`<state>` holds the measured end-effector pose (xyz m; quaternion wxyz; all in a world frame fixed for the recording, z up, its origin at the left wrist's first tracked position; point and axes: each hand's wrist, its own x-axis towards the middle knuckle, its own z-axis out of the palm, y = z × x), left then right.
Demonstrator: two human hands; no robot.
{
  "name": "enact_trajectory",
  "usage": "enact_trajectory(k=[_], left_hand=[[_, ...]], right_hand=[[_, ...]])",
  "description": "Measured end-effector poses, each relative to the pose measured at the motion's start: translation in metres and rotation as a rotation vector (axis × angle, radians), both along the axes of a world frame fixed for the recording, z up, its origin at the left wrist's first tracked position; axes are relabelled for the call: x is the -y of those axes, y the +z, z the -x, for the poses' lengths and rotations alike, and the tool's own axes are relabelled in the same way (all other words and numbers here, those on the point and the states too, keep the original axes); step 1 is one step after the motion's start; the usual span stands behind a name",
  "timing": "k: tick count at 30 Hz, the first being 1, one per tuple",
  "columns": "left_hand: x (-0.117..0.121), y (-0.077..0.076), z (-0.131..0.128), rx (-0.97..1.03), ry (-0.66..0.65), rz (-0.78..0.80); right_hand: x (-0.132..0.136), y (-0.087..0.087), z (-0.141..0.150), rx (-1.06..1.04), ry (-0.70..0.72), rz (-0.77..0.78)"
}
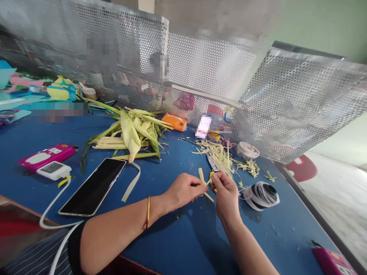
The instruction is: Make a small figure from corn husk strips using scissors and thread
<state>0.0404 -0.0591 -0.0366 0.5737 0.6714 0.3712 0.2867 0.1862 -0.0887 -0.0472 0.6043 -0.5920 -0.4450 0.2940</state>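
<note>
Head view. With the left hand (183,189), I am pinching pale husk strips (202,177) between the thumb and index finger; the other fingers are curling beneath. With the right hand (227,196), I am pinching the right end of a strip between the thumb and bent index finger. The strips are crossing between the two hands, above the blue counter (177,233), with one end pointing up and another slanting down to the right. Scissors (211,163) are lying just beyond the right hand, their yellow handle partly hidden behind it. Narrow scraps (219,153) are lying in a heap around the blades, and a black-and-white spool (261,196) is lying to the right. Farther left, green husks (130,133) are forming a pile, a loose ribbon-like strip (133,182) is curving below them, and a dark-screened phone (93,187) is lying flat beside the left forearm.
</note>
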Motion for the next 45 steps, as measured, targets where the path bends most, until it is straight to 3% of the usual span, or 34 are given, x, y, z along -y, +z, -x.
enact_trajectory(k=[4,7,9,13,16,19,24,30,33,42,45], left_hand=[[0.0,-0.002,-0.001,0.022,0.001,0.018],[-0.001,-0.001,-0.003,0.086,0.018,0.122],[-0.003,0.003,-0.003,0.156,0.069,0.226],[-0.01,0.013,0.003,0.316,0.171,0.355],[-0.013,0.021,0.01,0.376,0.146,0.387],[-0.012,0.024,0.012,0.421,0.122,0.397],[-0.008,0.023,0.007,0.42,0.154,0.368],[-0.01,0.016,0.004,0.435,0.15,0.34],[-0.01,0.014,0.003,0.429,0.127,0.322],[-0.011,0.02,0.006,0.496,0.085,0.361],[-0.011,0.021,0.005,0.51,0.091,0.344]], right_hand=[[-0.003,-0.002,-0.002,-0.013,-0.02,0.0],[-0.005,-0.001,-0.008,0.06,0.024,0.029],[-0.003,0.004,-0.012,0.203,-0.009,-0.003],[0.009,0.015,-0.01,0.599,-0.17,-0.249],[0.015,0.013,0.003,0.688,0.026,-0.207],[0.015,0.005,0.015,0.599,0.136,-0.063],[0.012,-0.003,0.023,0.3,0.121,0.034],[0.011,0.001,0.026,-0.459,0.252,0.218],[0.01,0.001,0.027,-0.683,0.242,0.246],[0.009,-0.004,0.035,-0.698,0.252,0.073],[0.011,-0.003,0.035,-0.565,0.232,0.006]])
